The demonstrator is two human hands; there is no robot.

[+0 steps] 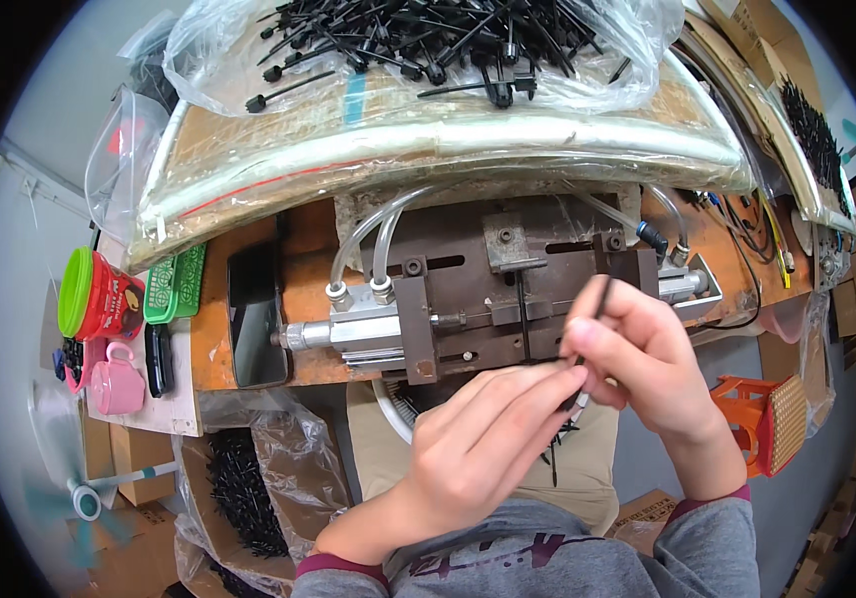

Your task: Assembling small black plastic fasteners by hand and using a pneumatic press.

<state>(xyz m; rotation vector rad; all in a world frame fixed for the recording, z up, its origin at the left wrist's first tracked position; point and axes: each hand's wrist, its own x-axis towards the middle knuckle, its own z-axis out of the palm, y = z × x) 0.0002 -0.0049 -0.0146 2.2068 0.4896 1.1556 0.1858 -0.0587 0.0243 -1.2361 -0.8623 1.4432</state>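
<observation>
Both of my hands meet in front of a dark metal jig [468, 224] bolted on the bench. Between thumb and fingers, my right hand [652, 364] pinches a thin black plastic stick [603, 296], its upper end sticking up past the fingertips. My left hand [483, 434] is closed at the same stick's lower part, fingers pressed together. A small whitish bit [580, 401] shows below the fingertips; what it belongs to I cannot make out. Another black stick [522, 314] stands in the middle of the jig, between its two air cylinders.
A plastic-lined tray [448, 145] piled with black parts [428, 40] hangs over the jig's back. Clear air hoses [384, 244] arch at left. A phone [256, 314], green basket [176, 284] and pink cup [119, 381] sit left; an orange stool [762, 424] stands right.
</observation>
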